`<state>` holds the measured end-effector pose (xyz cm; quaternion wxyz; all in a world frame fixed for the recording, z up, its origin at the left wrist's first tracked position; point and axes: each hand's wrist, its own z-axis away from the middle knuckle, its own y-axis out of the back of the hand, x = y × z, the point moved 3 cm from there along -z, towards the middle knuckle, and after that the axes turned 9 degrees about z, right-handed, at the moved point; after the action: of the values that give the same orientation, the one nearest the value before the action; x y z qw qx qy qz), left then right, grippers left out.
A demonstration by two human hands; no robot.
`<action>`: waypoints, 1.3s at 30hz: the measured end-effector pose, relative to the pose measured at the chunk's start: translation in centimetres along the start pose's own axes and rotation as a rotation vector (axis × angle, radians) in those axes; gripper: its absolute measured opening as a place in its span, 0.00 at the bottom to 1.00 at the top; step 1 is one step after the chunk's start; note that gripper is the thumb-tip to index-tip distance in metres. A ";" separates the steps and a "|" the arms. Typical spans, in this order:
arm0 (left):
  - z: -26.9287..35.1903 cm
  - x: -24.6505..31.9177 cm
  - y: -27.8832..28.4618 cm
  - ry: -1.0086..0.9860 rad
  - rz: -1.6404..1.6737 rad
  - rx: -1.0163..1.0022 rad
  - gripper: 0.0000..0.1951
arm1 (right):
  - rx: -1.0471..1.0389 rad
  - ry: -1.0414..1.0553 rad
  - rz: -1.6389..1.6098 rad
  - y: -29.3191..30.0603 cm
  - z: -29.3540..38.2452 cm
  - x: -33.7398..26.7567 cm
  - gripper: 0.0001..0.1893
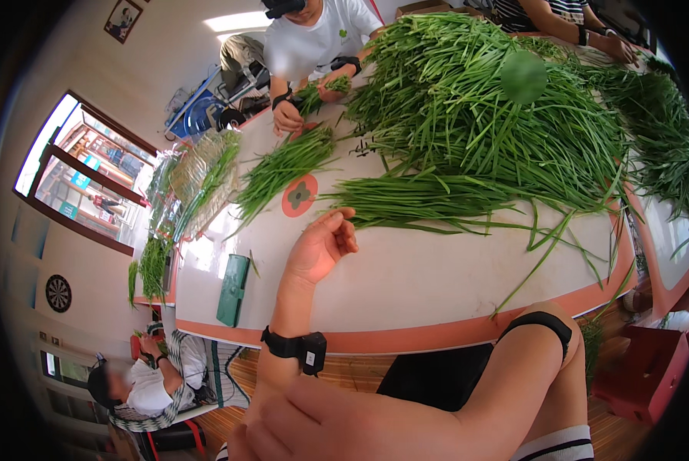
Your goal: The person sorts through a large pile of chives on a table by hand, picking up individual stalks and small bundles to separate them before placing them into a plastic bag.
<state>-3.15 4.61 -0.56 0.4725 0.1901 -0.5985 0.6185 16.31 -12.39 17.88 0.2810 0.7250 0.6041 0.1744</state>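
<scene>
My left hand (324, 245), its fingers loosely curled and holding nothing that I can see, is raised over the white tabletop (413, 276). Its fingertips are close to one end of a loose row of garlic chives (419, 199); I cannot tell whether they touch. A black strap with a small box-shaped device (312, 351) is on that wrist. Large and blurred near the camera, my right hand (327, 418) reaches across my left forearm, its fingers partly cut off by the lower edge. Behind the row rises a big heap of garlic chives (465, 109).
A green case (233, 290) lies left of my hand. Farther back is a bundle of chives (289, 164), with a co-worker's hand (288, 117) at its end. Clear plastic bags (197, 167) lie at the far left. A red crate (641, 371) stands on the floor.
</scene>
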 end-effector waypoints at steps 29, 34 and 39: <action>0.7 2.5 1.7 -0.363 -0.180 0.308 0.10 | -0.396 -0.749 0.046 -15.6 2.4 21.9 0.11; 0.5 2.6 2.5 -0.390 -0.036 0.351 0.10 | -0.453 -0.654 0.211 -17.2 3.8 21.6 0.09; 0.6 2.3 3.1 -0.389 0.017 0.337 0.09 | -0.489 -0.602 0.474 -18.5 3.0 21.4 0.08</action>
<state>-6.96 5.40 -0.36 0.3051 0.3764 -0.5682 0.6651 8.20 9.97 2.25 0.5593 0.7742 0.2539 0.1529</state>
